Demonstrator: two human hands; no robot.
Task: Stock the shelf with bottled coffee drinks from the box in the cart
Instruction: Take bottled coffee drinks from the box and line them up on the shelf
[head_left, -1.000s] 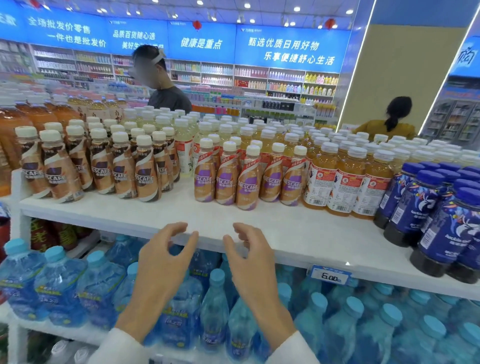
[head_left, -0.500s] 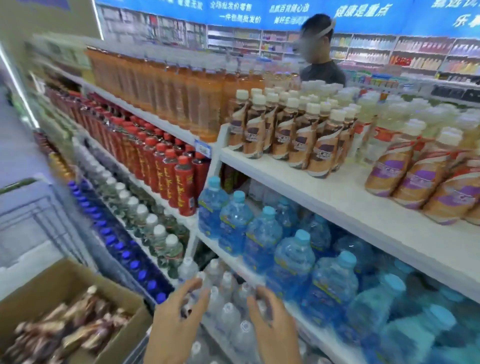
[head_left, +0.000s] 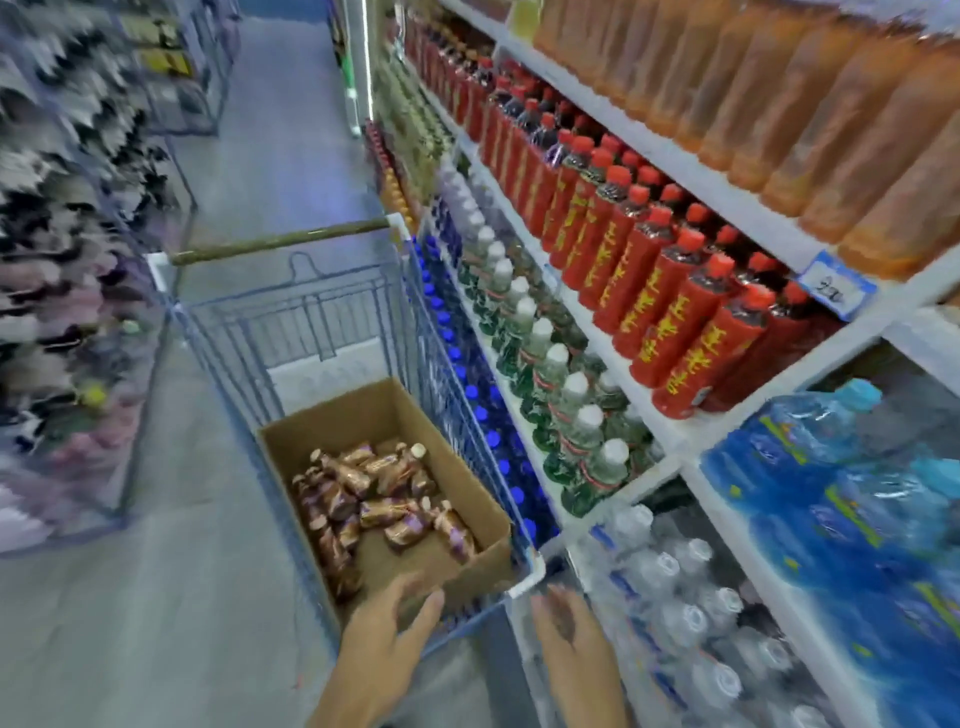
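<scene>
Cardboard box (head_left: 462, 545) in wire cart (head_left: 311, 312) holds loose coffee bottles (head_left: 374, 493), lying flat just ahead of left hand (head_left: 384, 639). Both hands' grip wide, empty; right hand (head_left: 571, 644) beside the cart's near corner.

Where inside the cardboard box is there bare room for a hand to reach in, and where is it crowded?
The cardboard box has bare floor along its far end and right wall, and a patch near its front edge by the left hand. The coffee bottles lie heaped against the left wall and middle. Both hands are empty; the right hand is outside the cart.
</scene>
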